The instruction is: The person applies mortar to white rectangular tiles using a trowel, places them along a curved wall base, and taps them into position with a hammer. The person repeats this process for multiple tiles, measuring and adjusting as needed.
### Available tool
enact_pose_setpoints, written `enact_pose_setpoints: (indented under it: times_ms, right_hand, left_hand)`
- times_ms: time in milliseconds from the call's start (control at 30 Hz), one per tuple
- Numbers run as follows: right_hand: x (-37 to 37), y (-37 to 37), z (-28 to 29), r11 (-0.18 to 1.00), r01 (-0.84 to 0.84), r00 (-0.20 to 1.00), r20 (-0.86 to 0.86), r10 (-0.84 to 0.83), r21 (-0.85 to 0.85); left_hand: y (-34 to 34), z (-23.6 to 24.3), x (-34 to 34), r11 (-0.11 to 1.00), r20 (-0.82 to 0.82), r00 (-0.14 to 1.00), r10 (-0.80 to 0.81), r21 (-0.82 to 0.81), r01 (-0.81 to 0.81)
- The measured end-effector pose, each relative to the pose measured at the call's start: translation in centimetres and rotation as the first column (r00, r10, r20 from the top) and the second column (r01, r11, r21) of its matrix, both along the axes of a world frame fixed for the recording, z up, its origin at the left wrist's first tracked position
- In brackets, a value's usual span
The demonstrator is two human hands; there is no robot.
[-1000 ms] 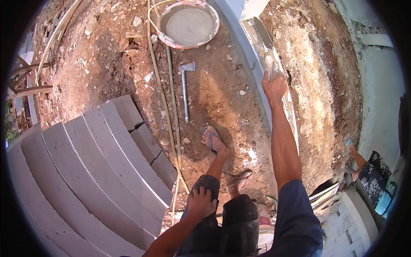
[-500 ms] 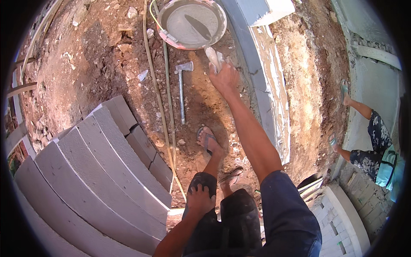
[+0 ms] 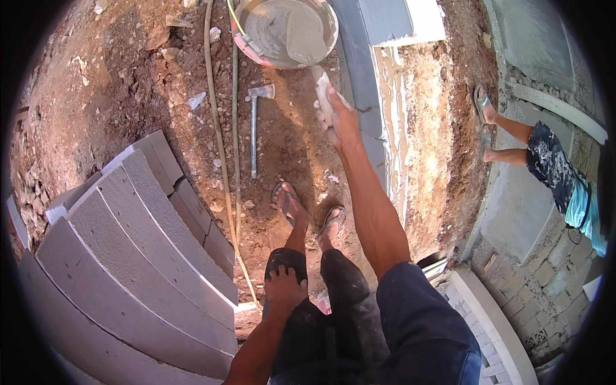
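Note:
My right hand (image 3: 341,120) is closed round the mortar-smeared handle of a trowel (image 3: 307,37). Its blade lies over the near right side of a round tub (image 3: 245,49), coated with grey mortar. More wet mortar (image 3: 262,24) fills the tub, its surface ridged. My left hand (image 3: 285,290) rests on my left knee with the fingers spread, holding nothing. On the dirt between my feet and the tub lies a hatchet (image 3: 254,128) with a metal handle.
Grey blocks (image 3: 122,212) are stacked at the left. Two hoses (image 3: 221,138) run along the dirt. At right stands a low block wall (image 3: 359,83) with mortar (image 3: 393,96) on top. Beyond it, another person (image 3: 545,157) in patterned shorts is near a plastered wall (image 3: 520,192).
The trowel blade has turned broad side up and now carries mortar; the mortar in the tub is disturbed. My right foot has moved forward. The other person's legs have shifted.

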State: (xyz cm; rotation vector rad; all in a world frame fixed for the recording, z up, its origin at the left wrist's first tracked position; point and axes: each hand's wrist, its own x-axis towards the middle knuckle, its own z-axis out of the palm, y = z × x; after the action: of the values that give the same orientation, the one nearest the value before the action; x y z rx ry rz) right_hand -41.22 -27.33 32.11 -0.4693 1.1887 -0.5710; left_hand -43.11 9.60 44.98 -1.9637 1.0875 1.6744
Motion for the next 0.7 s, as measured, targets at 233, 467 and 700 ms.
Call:
enact_pose_setpoints:
  times_ms: [233,467,700]
  right_hand:
    - [-16.8,5.1,2.1,0.86,-0.19,0.802,-0.58,-0.144,-0.474]
    - [-24.6,6.1,1.5,0.82,-0.512,0.32,-0.943,-0.092,-0.254]
    - [-23.1,3.5,-0.8,0.806,-0.569,0.06,-0.986,-0.155,-0.162]
  left_hand:
    - [-0.9,-0.3,0.9,1.0,0.015,1.0,-0.021,-0.011,0.021]
    - [-2.7,-0.6,1.0,0.998,0.025,0.997,-0.066,-0.019,0.067]
    - [-5.0,-0.4,0.0,0.993,0.003,0.993,-0.119,0.027,0.119]
